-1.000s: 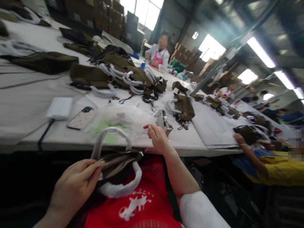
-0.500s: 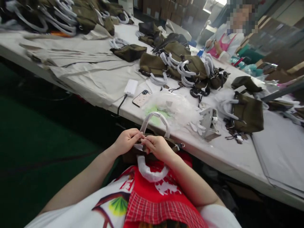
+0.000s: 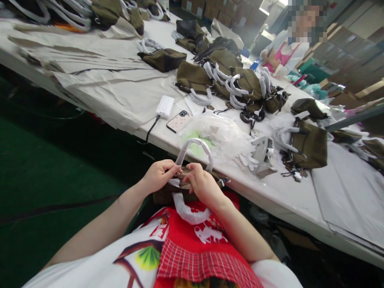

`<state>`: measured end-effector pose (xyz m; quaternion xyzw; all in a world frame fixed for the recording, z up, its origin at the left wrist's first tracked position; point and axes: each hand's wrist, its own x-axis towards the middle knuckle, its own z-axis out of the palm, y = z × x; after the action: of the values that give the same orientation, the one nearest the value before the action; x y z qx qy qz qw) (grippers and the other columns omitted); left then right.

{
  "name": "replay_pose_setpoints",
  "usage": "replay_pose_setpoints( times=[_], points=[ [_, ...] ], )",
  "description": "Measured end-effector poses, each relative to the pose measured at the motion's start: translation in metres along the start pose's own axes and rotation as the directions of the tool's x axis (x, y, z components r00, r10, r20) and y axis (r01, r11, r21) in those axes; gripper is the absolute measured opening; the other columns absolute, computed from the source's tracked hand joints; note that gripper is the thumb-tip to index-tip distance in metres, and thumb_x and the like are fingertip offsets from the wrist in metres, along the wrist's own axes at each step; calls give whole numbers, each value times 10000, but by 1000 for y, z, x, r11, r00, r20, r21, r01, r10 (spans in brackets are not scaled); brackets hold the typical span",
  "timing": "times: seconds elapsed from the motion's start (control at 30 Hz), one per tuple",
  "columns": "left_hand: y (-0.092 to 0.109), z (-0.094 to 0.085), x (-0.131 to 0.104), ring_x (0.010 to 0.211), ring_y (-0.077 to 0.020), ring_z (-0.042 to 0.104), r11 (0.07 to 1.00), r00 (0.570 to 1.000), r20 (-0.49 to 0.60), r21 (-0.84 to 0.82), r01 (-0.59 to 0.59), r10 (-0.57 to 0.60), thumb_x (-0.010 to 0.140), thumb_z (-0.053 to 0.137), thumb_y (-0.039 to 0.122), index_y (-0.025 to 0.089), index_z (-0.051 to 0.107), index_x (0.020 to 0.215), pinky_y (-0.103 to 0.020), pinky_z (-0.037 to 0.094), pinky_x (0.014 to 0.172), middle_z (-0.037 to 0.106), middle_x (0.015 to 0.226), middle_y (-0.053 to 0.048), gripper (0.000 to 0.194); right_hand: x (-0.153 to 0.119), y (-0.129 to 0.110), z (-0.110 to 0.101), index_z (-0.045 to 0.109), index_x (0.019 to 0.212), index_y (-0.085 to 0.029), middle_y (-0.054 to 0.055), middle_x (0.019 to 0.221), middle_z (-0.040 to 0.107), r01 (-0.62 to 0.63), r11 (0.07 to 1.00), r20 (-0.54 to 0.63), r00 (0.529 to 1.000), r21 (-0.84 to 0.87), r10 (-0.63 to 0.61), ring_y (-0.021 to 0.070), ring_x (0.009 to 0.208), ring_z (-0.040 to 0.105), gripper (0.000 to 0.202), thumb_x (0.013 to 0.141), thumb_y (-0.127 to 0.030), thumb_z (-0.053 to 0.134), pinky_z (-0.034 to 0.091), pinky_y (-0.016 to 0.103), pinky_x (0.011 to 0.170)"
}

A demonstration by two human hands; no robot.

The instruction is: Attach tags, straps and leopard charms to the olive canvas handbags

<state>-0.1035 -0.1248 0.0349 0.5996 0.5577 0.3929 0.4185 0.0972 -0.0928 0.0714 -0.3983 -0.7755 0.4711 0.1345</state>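
An olive handbag (image 3: 163,197) rests against my lap at the table edge, its two handles wrapped in white film. One handle (image 3: 196,143) stands up on the far side; the other hangs over my red apron (image 3: 207,228). My left hand (image 3: 160,175) pinches the bag's opening edge by the zipper, at the left end. My right hand (image 3: 202,182) is at the middle of the opening, its fingers bent over the rim; its fingertips are partly hidden. A metal zipper end with a ring (image 3: 225,181) sticks out at the bag's right.
On the white table (image 3: 120,116) lie a phone (image 3: 179,121), a white power bank (image 3: 165,106) with a cable, clear plastic bags (image 3: 222,132) and a tape dispenser (image 3: 264,154). Several olive handbags (image 3: 193,78) are piled behind. Across the table stands a person in a pink apron (image 3: 282,58).
My right hand has moved slightly right, away from my left fingertips, and its fingers have lifted. The bag's opening shows a little wider. My left hand stays at the same spot.
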Motion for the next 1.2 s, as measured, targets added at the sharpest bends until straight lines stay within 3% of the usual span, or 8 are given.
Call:
replay_pose_setpoints(
  times=[0.07,0.2,0.43,0.7,0.9,1.07,1.2],
  points=[
    [0,0,0,764,-148,637,1000,1000,1,7,-2,2,935,527,494,177,764,809,-220,456,683,691,809,-42,415,1,-3,0,541,1038,-175,-21,764,688,-50,998,-3,999,-38,50,94,473,563,113,1006,-190,434,433,220,562],
    [0,-1,0,784,-153,640,1000,1000,9,16,-10,10,942,513,488,180,765,813,-223,464,701,694,815,-45,419,3,-2,-1,622,812,-199,-18,720,703,-1,978,-37,999,-209,-7,137,627,639,246,1009,-287,503,394,238,623],
    [2,-3,1,774,-150,631,1000,999,43,18,-21,20,952,486,502,185,765,798,-220,462,684,685,817,-46,451,6,-8,-1,662,881,-200,20,787,706,36,930,8,999,-365,-36,170,732,651,223,997,-244,478,365,252,648],
    [0,-3,0,778,-149,633,998,998,42,44,-46,44,960,485,465,184,761,821,-226,456,708,675,821,-40,418,10,-9,4,656,836,-202,25,823,712,51,917,74,997,-395,-24,183,768,649,215,979,-239,500,337,262,643],
    [10,-1,-4,797,-155,621,982,994,55,158,-105,98,971,456,397,173,732,794,-240,470,734,667,842,-51,397,14,-12,8,634,798,-188,19,754,685,13,944,27,1000,-328,-4,172,726,633,226,973,-205,492,366,258,660],
    [6,-6,-14,1061,-187,624,954,976,130,226,-199,173,931,469,247,200,698,1111,-276,490,962,686,1108,-66,295,13,-8,14,605,747,-184,-20,589,610,-93,986,21,995,-138,97,129,557,585,259,975,-208,485,396,221,596],
    [-5,-10,-14,1085,-186,641,970,988,120,211,-118,94,914,527,317,268,721,1046,-263,498,985,714,1088,-13,239,14,1,21,611,822,-183,-49,543,573,-211,976,110,973,56,204,94,398,505,262,995,-262,430,381,194,486]
  ],
)
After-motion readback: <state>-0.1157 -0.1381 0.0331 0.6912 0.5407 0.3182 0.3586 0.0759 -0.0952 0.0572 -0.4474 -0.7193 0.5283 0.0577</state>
